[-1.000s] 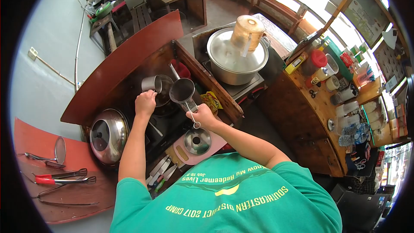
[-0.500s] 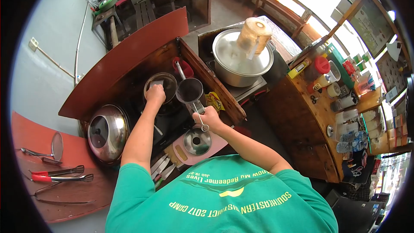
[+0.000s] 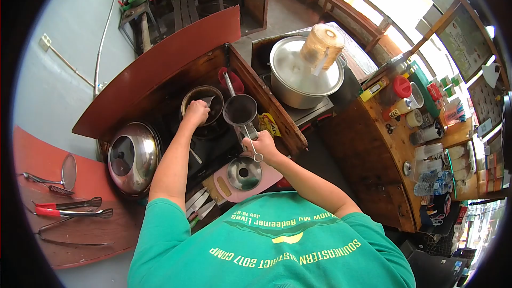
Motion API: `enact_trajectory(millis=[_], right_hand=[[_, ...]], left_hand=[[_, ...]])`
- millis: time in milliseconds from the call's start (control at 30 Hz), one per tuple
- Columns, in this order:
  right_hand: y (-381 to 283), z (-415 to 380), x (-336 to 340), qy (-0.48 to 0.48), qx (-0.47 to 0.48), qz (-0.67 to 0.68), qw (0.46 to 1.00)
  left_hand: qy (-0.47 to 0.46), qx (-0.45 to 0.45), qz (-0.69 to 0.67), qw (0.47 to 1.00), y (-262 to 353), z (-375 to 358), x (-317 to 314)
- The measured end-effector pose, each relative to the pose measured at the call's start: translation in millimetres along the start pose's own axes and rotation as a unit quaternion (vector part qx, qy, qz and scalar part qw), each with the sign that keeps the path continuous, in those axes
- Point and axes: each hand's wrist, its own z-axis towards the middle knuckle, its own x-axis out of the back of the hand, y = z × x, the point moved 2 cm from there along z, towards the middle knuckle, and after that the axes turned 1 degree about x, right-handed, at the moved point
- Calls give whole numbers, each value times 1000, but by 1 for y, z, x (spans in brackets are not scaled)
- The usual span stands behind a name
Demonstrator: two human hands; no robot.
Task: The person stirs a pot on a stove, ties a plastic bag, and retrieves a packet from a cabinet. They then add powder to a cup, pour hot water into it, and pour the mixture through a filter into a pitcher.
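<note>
My left hand (image 3: 197,112) is closed on a small metal cup (image 3: 209,102), tilted inside the round cooking pot (image 3: 188,99). A dark-bowled strainer (image 3: 240,110) sits just to the right, its handle pointing away and its wire loop near my other hand. Beneath the strainer a shiny grey vessel (image 3: 245,134) partly shows. My right hand (image 3: 261,146) is closed at the near side of this vessel; the exact grip is partly hidden. Closer to my body, a metal funnel (image 3: 245,183) lies on a pink cutting board (image 3: 270,177).
A large domed-lid pan (image 3: 133,157) stands at left, with tongs (image 3: 74,212) beyond it. Several knives (image 3: 198,201) lie near my left elbow. A wooden partition (image 3: 266,93) separates the stove from a large lidded pot (image 3: 301,82). Bottles and tubs crowd the right counter (image 3: 362,144).
My left hand has tipped the cup further down into the pot. My right hand stays by the vessel under the strainer. The whole view has shifted slightly.
</note>
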Motion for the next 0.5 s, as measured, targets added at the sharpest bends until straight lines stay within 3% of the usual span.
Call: enact_trajectory(millis=[167,233,500], right_hand=[[-5,-1,-1,-1,19,-17,1000],[-11,-4,-2,-4,5,1,1000],[-8,2,-6,-13,24,-3,1000]], left_hand=[[-33,50,-93,994,-22,0,5],[-84,147,-257,951,-23,-11,16],[-48,114,-450,885,-34,-47,49]])
